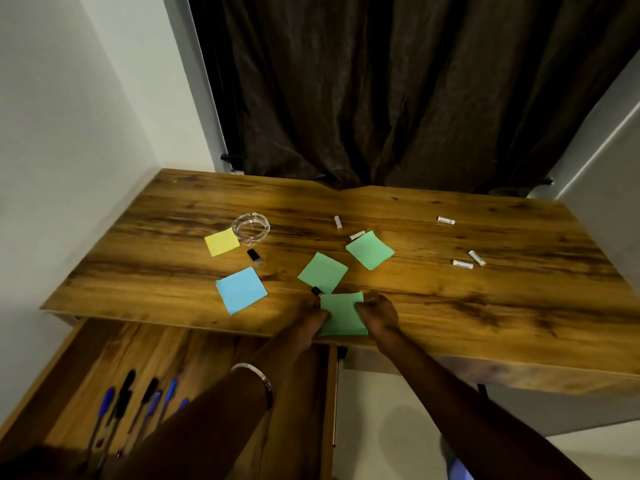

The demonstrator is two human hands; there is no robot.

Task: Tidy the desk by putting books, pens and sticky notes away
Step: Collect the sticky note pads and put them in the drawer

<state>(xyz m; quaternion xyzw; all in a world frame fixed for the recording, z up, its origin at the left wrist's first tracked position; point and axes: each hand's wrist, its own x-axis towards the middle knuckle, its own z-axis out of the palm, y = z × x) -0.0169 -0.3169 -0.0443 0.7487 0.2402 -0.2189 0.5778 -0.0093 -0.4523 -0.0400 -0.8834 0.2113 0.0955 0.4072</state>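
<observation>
A green sticky-note pad (341,312) lies at the front edge of the wooden desk (450,296). My left hand (306,332) grips its left side and my right hand (379,315) grips its right side. Two more green pads (322,272) (370,250) lie just behind it. A blue pad (241,289) and a yellow pad (221,241) lie to the left. Below the desk's left front, an open drawer (86,358) holds several blue and black pens (138,403).
A clear glass ashtray (250,227) sits behind the yellow pad, with a small black USB stick (254,256) beside it. Another small black item (316,291) touches the held pad. Several small white tubes (464,264) are scattered on the right. A dark curtain hangs behind.
</observation>
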